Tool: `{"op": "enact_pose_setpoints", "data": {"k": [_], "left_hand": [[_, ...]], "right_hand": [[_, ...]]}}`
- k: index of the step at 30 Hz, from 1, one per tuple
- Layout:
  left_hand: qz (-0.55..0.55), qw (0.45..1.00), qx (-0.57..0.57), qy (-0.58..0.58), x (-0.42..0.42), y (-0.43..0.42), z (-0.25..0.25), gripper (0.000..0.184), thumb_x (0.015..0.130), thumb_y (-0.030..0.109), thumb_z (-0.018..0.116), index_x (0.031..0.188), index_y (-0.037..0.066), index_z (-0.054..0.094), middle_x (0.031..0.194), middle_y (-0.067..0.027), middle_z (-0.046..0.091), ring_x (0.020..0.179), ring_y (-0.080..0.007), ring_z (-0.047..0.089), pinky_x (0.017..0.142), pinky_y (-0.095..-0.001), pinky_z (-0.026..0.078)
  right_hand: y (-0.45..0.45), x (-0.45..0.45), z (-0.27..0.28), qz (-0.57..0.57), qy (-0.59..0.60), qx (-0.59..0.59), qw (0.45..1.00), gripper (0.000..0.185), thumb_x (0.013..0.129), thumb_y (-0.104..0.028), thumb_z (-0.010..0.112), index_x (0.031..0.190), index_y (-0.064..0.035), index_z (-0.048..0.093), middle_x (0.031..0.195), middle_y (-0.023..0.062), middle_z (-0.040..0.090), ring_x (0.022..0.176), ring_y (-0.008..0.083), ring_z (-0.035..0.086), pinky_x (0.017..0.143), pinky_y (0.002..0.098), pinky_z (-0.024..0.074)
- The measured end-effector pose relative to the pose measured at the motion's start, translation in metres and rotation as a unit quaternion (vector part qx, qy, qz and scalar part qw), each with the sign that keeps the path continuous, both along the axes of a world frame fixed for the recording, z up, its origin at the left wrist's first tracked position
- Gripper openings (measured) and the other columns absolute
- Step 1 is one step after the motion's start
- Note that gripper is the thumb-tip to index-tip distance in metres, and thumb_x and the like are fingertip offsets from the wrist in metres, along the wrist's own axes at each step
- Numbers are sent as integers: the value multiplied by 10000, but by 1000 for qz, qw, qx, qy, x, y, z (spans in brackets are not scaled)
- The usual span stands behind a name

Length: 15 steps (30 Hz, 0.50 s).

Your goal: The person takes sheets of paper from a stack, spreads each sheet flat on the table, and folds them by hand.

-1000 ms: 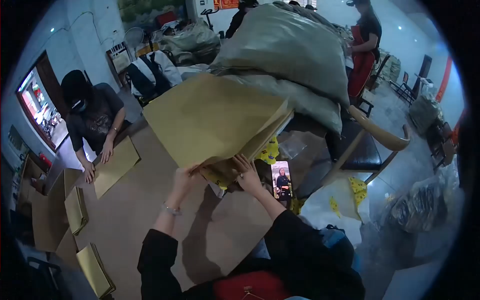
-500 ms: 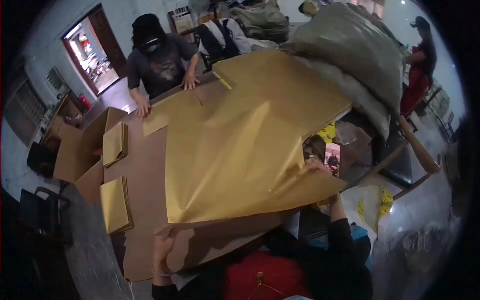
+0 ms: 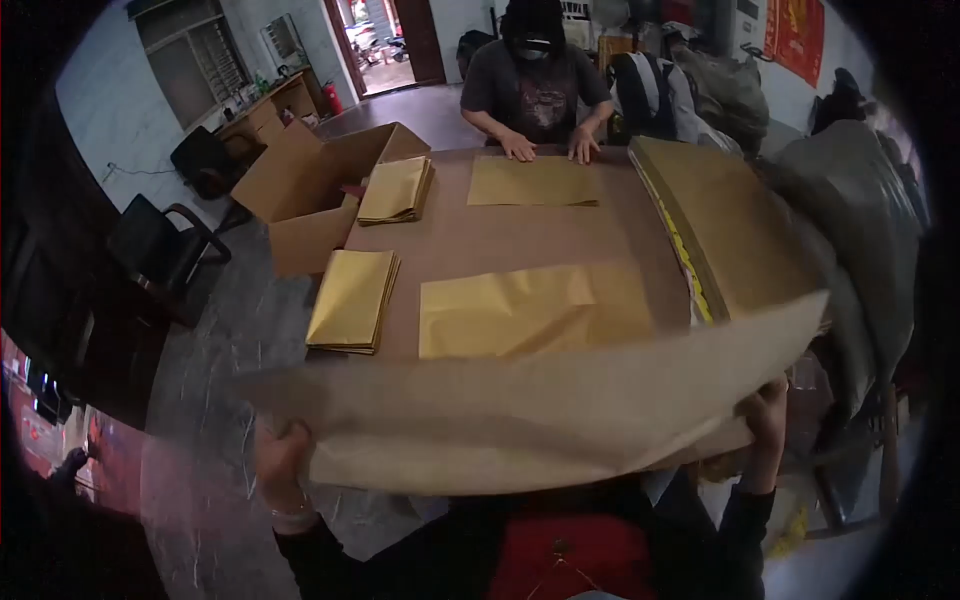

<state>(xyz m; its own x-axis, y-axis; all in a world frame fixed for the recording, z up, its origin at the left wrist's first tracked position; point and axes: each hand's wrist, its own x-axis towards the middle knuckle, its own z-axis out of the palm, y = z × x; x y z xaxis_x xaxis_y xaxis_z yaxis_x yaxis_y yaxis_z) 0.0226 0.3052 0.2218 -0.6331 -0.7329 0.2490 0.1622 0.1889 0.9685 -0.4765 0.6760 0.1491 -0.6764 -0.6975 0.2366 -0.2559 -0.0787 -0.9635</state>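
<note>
A large sheet of kraft paper (image 3: 540, 415) stretches between my hands at the near side of the table. Its dull underside faces me, and its raised edge is blurred by motion. The glossy yellow-brown face (image 3: 530, 310) of the paper lies on the table beyond the raised part. My left hand (image 3: 283, 455) is closed on the sheet's left end. At the right end, my right hand (image 3: 765, 410) grips it too, its fingertips partly hidden by the paper.
Across the brown-topped table (image 3: 500, 235), a person (image 3: 535, 100) presses both hands on a smaller paper piece (image 3: 535, 182). Two folded paper stacks (image 3: 352, 300) lie along the left edge, beside an open cardboard box (image 3: 320, 180). A thick pile of paper sheets (image 3: 735, 225) and large sacks (image 3: 850, 210) stand right.
The sheet has come off the pile toward me, its near part now raised and turned over. Both hands have moved with it, and my view has swung left.
</note>
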Motion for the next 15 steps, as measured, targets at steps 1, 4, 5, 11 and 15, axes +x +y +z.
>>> {"op": "enact_pose_setpoints", "data": {"k": [1,4,5,11,15], "left_hand": [[37,999,-23,11,-9,-4,20,401,851,139,524,1199,-56,481,1121,-151,573,1002,-221,575,857,-334,463],[100,991,-4,89,-45,-20,74,514,909,264,571,1302,-27,414,1189,-109,536,1034,-187,541,870,-301,432],[84,982,63,159,-56,-28,91,428,933,225,544,1282,-9,461,1112,-110,581,962,-183,575,813,-298,470],[-130,946,-111,274,-64,-61,90,568,925,344,554,1291,-61,399,1182,-93,547,962,-150,575,831,-281,457],[-55,993,-67,-84,-108,-83,-6,364,889,228,622,1107,-59,570,953,-5,598,813,-61,522,732,-226,439]], "right_hand": [[-21,12,28,-52,-23,44,997,522,774,-283,740,1161,16,556,1087,108,623,948,195,599,781,350,483],[-53,20,81,-26,-53,-136,989,495,797,-265,703,1157,38,549,1090,123,622,959,198,605,813,358,484],[-57,12,95,-15,-61,-165,984,454,834,-227,657,1177,44,537,1110,122,614,962,203,609,845,353,477],[-87,27,169,-161,516,-94,836,500,973,-328,369,1355,-5,388,1363,174,423,1254,266,413,1024,383,332],[-138,33,187,-143,311,-125,931,524,958,-412,401,1345,-61,447,1384,124,421,1270,251,396,1041,361,302]]}}
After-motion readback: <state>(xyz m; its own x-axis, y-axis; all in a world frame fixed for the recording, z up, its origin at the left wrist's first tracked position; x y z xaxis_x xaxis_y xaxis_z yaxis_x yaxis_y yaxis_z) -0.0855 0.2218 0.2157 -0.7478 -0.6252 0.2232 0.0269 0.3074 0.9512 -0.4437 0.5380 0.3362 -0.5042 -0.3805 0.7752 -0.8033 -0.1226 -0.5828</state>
